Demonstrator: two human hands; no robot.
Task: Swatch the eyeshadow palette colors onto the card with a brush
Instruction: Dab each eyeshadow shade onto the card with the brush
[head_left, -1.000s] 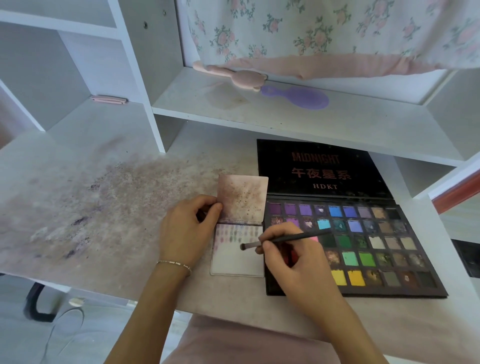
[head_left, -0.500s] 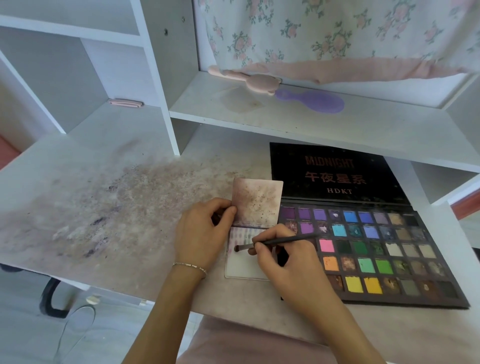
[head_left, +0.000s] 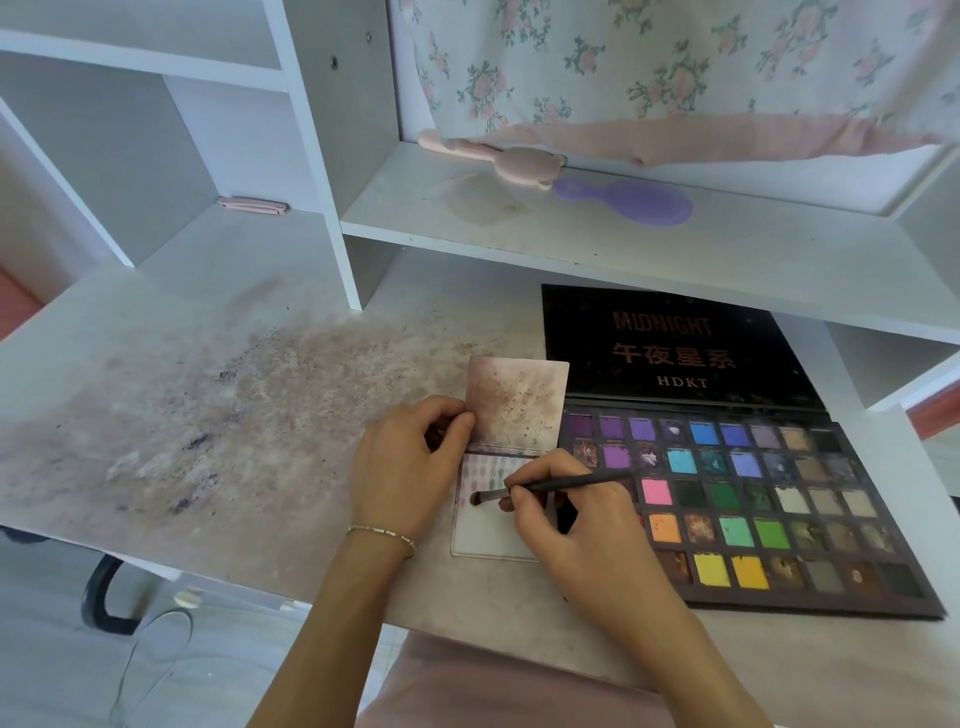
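Note:
An open eyeshadow palette (head_left: 789, 499) with a black lid and many coloured pans lies on the desk at the right. Left of it lies a folded card (head_left: 488, 535); its stained upper flap (head_left: 517, 402) stands up and its lower white half carries a row of colour swatches. My left hand (head_left: 402, 467) pinches the left edge of the flap. My right hand (head_left: 582, 519) grips a thin dark brush (head_left: 550, 487), whose tip touches the lower half at its left side, under the swatch row. My right hand hides part of the card and the palette's left pans.
The white desk (head_left: 208, 415) is smeared with pigment dust on its left side. A shelf above holds a pink brush (head_left: 498, 158) and a purple brush (head_left: 628, 200). A small pink object (head_left: 252, 205) lies in the left cubby. Floral cloth hangs at the top.
The brush tip has travelled left across the card, from near its middle to its left side. My left hand has kept its hold on the flap. The camera has shifted slightly.

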